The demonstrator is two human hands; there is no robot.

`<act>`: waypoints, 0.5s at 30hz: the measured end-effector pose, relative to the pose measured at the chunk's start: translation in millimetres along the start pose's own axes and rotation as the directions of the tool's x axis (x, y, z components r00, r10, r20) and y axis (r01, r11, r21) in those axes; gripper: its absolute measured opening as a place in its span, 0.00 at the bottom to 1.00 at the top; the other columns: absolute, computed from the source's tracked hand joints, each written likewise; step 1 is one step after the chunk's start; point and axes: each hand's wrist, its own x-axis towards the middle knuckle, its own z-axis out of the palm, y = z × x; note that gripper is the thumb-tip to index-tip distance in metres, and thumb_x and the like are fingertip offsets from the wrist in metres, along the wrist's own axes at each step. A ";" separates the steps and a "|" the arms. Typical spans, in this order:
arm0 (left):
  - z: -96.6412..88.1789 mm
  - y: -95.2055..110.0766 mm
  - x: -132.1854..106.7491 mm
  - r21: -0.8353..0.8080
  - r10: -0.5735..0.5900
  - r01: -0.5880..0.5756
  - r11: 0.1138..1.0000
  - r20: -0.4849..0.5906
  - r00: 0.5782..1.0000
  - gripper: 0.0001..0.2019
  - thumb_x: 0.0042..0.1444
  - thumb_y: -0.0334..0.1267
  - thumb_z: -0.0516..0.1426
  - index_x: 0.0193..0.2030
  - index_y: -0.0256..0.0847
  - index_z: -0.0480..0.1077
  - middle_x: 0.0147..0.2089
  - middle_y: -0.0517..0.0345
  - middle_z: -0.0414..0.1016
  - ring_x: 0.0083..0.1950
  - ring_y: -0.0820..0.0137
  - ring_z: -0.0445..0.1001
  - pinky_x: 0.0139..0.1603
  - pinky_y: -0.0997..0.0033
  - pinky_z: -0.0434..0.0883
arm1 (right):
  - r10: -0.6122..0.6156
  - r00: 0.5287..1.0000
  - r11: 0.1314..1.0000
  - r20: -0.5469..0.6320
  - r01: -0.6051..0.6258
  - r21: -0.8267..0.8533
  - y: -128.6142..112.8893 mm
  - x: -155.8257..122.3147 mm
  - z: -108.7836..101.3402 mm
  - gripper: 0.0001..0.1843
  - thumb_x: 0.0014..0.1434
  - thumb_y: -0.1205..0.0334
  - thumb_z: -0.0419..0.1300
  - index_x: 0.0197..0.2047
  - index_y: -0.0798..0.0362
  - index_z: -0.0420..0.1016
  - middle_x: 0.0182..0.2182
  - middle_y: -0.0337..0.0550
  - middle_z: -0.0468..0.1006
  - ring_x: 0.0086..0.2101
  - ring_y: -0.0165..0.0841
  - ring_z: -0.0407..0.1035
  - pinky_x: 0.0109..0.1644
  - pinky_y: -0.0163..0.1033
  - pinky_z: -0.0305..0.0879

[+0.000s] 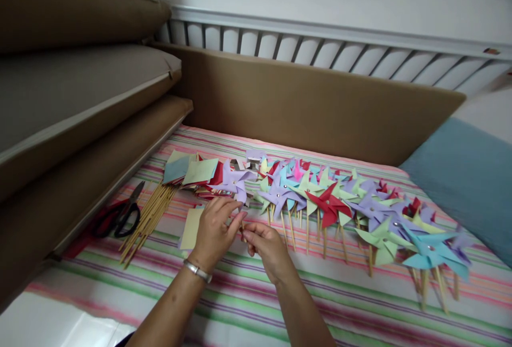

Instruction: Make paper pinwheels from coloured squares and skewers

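A purple paper pinwheel [236, 180] stands just above my hands, its lower blade reaching down to my fingers. My left hand [214, 230], with a silver bracelet at the wrist, is closed in a pinch at the upper part of the pinwheel's stick. Just below and to the right, my right hand [266, 245] pinches the stick's lower part between thumb and fingers. Most of the stick is hidden by my fingers. Beside my left hand lies a pale yellow paper square [191, 228].
Many finished pinwheels [328, 203] in several colours lie in rows on the right. Bamboo sticks [150, 219], black-handled scissors [124, 214] and stacked coloured paper [200, 171] are at left. A striped cloth [240, 304] covers the surface; a brown panel [300, 102] stands behind.
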 end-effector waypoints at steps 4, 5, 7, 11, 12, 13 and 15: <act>-11.0 -0.2 4.0 0.034 0.017 -0.013 0.999 -0.134 0.991 0.10 0.53 0.33 0.56 0.43 0.43 0.70 0.41 0.52 0.73 0.44 0.65 0.70 0.46 0.63 0.66 | 0.001 1.000 1.000 -0.014 -0.002 -0.014 -3.0 -2.2 -0.6 0.10 0.40 0.58 0.66 0.24 0.56 0.73 0.17 0.34 0.69 0.15 0.22 0.57 0.19 0.31 0.52; -14.6 -3.5 5.2 0.069 0.001 0.013 0.998 -0.199 0.980 0.12 0.53 0.32 0.56 0.45 0.43 0.70 0.43 0.52 0.72 0.46 0.65 0.69 0.47 0.62 0.66 | 0.000 1.000 1.000 -0.021 0.000 -0.016 -3.8 -2.8 -0.7 0.10 0.40 0.58 0.65 0.24 0.56 0.73 0.17 0.34 0.69 0.15 0.22 0.57 0.20 0.31 0.52; -20.8 -13.2 7.3 0.151 -0.038 0.084 0.985 -0.290 0.956 0.15 0.53 0.32 0.56 0.48 0.44 0.68 0.48 0.51 0.70 0.49 0.63 0.67 0.50 0.59 0.63 | -0.004 1.000 1.000 -0.021 0.003 -0.022 -5.0 -3.8 -0.8 0.10 0.41 0.58 0.65 0.25 0.56 0.73 0.17 0.34 0.69 0.16 0.23 0.57 0.20 0.31 0.52; -26.2 -33.5 8.4 0.249 -0.084 0.149 0.957 -0.255 0.963 0.12 0.53 0.33 0.55 0.44 0.44 0.71 0.47 0.52 0.70 0.50 0.62 0.66 0.50 0.57 0.62 | 0.009 1.000 0.999 -0.007 -0.009 -0.044 -6.2 -5.0 0.3 0.10 0.41 0.58 0.65 0.24 0.56 0.72 0.19 0.36 0.71 0.16 0.22 0.57 0.20 0.31 0.52; -26.1 -36.4 8.1 0.257 -0.087 0.150 0.955 -0.241 0.967 0.10 0.53 0.33 0.55 0.41 0.44 0.72 0.46 0.53 0.71 0.49 0.62 0.67 0.50 0.57 0.62 | 0.011 1.000 0.999 -0.003 -0.011 -0.050 -6.3 -5.3 0.8 0.10 0.41 0.59 0.65 0.24 0.56 0.72 0.19 0.36 0.71 0.16 0.22 0.57 0.20 0.31 0.52; -25.8 -38.1 7.7 0.262 -0.086 0.148 0.954 -0.234 0.968 0.08 0.53 0.33 0.55 0.39 0.44 0.72 0.45 0.54 0.72 0.48 0.62 0.67 0.49 0.58 0.62 | 0.010 1.000 0.998 -0.001 -0.010 -0.054 -6.5 -5.7 1.4 0.09 0.41 0.59 0.65 0.24 0.56 0.72 0.19 0.35 0.71 0.16 0.22 0.58 0.20 0.31 0.52; -24.5 -37.7 7.0 0.270 -0.078 0.139 0.953 -0.225 0.971 0.05 0.52 0.34 0.56 0.36 0.44 0.73 0.43 0.55 0.72 0.46 0.63 0.67 0.47 0.59 0.62 | 0.005 1.000 0.998 -0.002 -0.006 -0.059 -6.7 -6.3 2.6 0.09 0.42 0.60 0.64 0.25 0.56 0.72 0.19 0.36 0.71 0.16 0.22 0.58 0.20 0.31 0.52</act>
